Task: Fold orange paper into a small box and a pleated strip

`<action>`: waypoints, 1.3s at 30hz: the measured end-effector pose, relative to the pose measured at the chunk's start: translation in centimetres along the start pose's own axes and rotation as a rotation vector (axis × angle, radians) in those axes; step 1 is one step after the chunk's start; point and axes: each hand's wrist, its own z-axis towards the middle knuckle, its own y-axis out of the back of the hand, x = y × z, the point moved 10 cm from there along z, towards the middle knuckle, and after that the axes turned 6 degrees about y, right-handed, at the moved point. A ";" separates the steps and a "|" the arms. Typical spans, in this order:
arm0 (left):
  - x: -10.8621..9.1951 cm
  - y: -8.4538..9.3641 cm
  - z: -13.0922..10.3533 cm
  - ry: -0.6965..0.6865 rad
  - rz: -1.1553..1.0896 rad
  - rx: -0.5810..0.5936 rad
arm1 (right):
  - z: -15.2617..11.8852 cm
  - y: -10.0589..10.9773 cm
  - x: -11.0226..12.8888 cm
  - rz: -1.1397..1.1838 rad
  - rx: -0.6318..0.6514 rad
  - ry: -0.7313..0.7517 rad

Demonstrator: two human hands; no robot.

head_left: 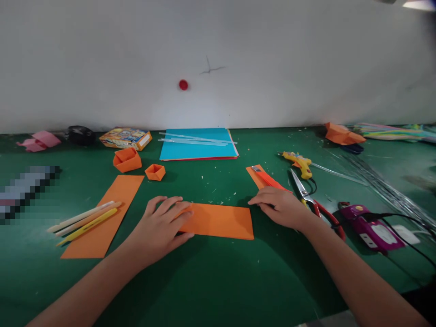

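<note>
An orange paper strip (221,221) lies crosswise on the green table in front of me. My left hand (166,222) rests on its left end, fingers spread, holding nothing. Just past the strip's right end is my right hand (279,205), low over the table, its fingers bent and close together; whether anything is between them is too small to tell. Beyond that hand, a red-orange cutter knife (267,178) lies on a small orange paper piece (251,173). Red-handled scissors (301,185) are beside the right wrist.
Pencils (91,223) lie on another orange strip (117,195) at left. Two folded orange boxes (127,160) stand behind. Blue sheets (194,147) are at the back. A yellow glue gun (299,163), purple device (371,227) and cables occupy the right.
</note>
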 end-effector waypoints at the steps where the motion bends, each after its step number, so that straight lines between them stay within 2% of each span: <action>1: -0.4 0.4 0.1 -0.029 -0.007 -0.024 | 0.1 -0.1 0.3 0.011 0.007 0.014; 5: -1.9 2.7 0.1 -0.125 -0.066 -0.161 | 0.2 -0.2 0.9 0.076 0.010 0.045; 9: -1.8 4.2 -0.2 -0.119 -0.171 -0.268 | 0.2 -0.3 1.5 0.147 0.033 0.097; 12: -0.8 3.7 -0.2 -0.054 -0.322 -0.225 | 0.4 -0.5 1.9 0.178 0.072 0.103; 16: 1.0 2.0 -0.2 0.130 -0.473 -0.093 | 0.6 -0.8 1.7 0.194 0.094 0.058; 20: 1.0 1.1 -0.2 0.192 -0.570 0.009 | 0.6 -1.4 1.0 0.221 0.110 0.029; 25: 1.1 1.3 -0.1 0.212 -0.669 -0.004 | 0.5 -1.9 0.4 0.273 0.129 0.002; 31: 1.8 1.5 0.1 0.259 -0.669 -0.010 | 0.4 -2.1 0.2 0.277 0.143 -0.013; 39: 1.9 2.1 0.2 0.251 -0.663 -0.062 | 0.5 -1.8 0.5 0.284 0.166 -0.048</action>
